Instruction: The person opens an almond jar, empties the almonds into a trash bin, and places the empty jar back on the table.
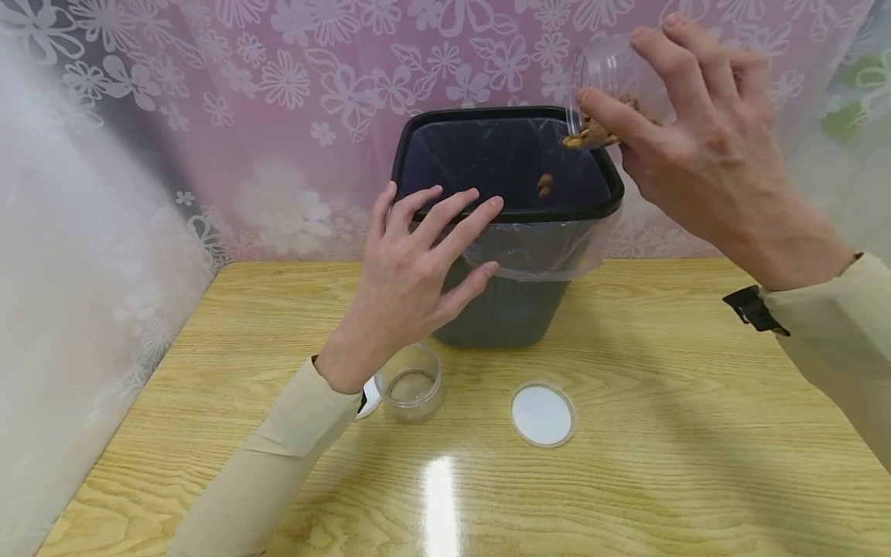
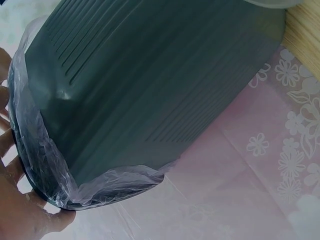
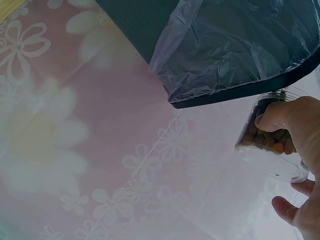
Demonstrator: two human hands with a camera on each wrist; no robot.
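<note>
My right hand (image 1: 717,139) grips a clear plastic jar (image 1: 640,73), tipped sideways over the right side of a dark waste bin (image 1: 508,309). Brown nut-like pieces (image 1: 599,131) lie at the jar's mouth, and a few show in midair over the bin's opening; their exact kind is unclear. The right wrist view shows my thumb across the jar (image 3: 270,162). My left hand (image 1: 411,271) rests on the bin's front left rim, fingers spread over the edge and thumb on the outer side. A thin clear liner (image 2: 37,115) folds over the rim.
An open clear container (image 1: 411,387) stands before the bin, near my left wrist. To its right lies a round white lid (image 1: 543,415); another white disc (image 1: 369,398) is partly hidden by my left sleeve. Behind the wooden table (image 1: 661,433) hangs a pink flowered curtain (image 1: 292,155).
</note>
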